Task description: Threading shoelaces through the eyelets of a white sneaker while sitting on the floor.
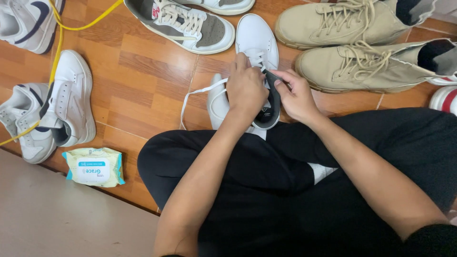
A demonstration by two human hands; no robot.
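Nearest, at 6 o'clock: my legs (247,190), in black, crossed on the wood floor (143,81). Both forearms run out over them toward 12.

Work in hand, as I judge it: lacing the white shoe (257,35). It lies just past my knees at 12 o'clock, toe pointing away, heel toward me. A second shoe (216,104), also white, lies under and beside it at 11.

Left hand (245,88): back up, fingers curled down tight on the laced front of the shoe. Whether they pinch the lace itself I cannot tell; the fingertips are hidden. One loose end of the lace (200,93) runs out from under this hand toward 9 and drops to the floor.

Right hand (297,97): thumb and forefinger pressed together on the edge of the dark tongue (272,83), drawing it toward 3. The other fingers are folded and hold nothing.

Judgement on the next move: it calls for the tongue kept flat and the loose end kept free.

Surroundings, near to far:
- 8 o'clock: wipes pack (94,166), at the floor's edge.
- 9 o'clock: white sneaker (71,95) touching a navy-trimmed sneaker (24,119), with a yellow cable (57,52) across them.
- 11 o'clock: grey sneaker (185,21), just beside the shoe's toe.
- 1 to 2 o'clock: two tan boots (362,66), laced.
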